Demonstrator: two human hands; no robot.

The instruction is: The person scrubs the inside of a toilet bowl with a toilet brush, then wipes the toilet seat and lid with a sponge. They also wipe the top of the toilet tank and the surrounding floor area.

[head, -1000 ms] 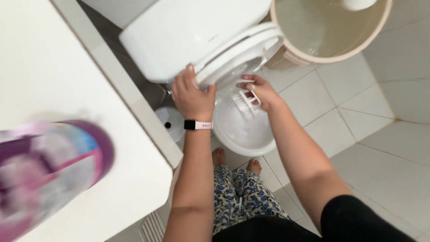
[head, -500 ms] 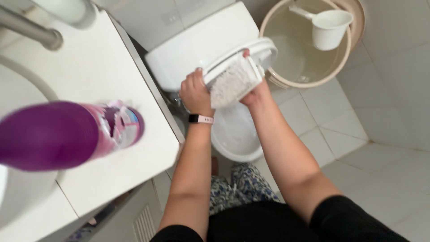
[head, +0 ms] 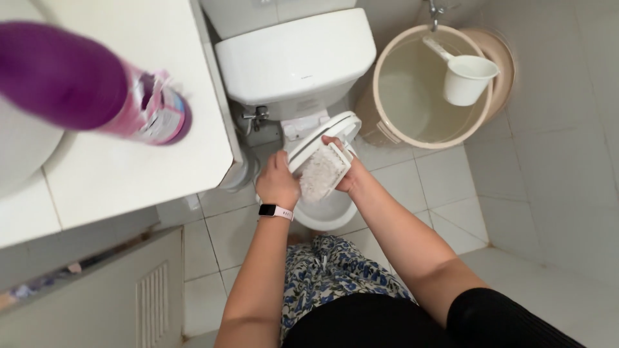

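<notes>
I stand over a white toilet bowl (head: 330, 216) with its white seat (head: 336, 126) raised and tilted toward me. My left hand (head: 278, 180), with a black watch on a pale strap (head: 275, 211) at the wrist, grips the seat's left edge. My right hand (head: 349, 173) holds a white scrub brush (head: 320, 174), its bristles pressed against the underside of the seat. Behind the seat stands the white tank (head: 296, 58). My patterned trousers show below the bowl.
A purple and pink bottle (head: 84, 80) stands on the white sink counter (head: 129, 174) at left. A beige bucket (head: 385, 125) with water and a white dipper (head: 465, 77) sits right of the toilet. The floor is pale tile; a vented cabinet door (head: 151, 303) is lower left.
The brush went from the bowl up onto the underside of the seat, which my left hand keeps holding. My view has pulled back, showing more floor, counter and bucket.
</notes>
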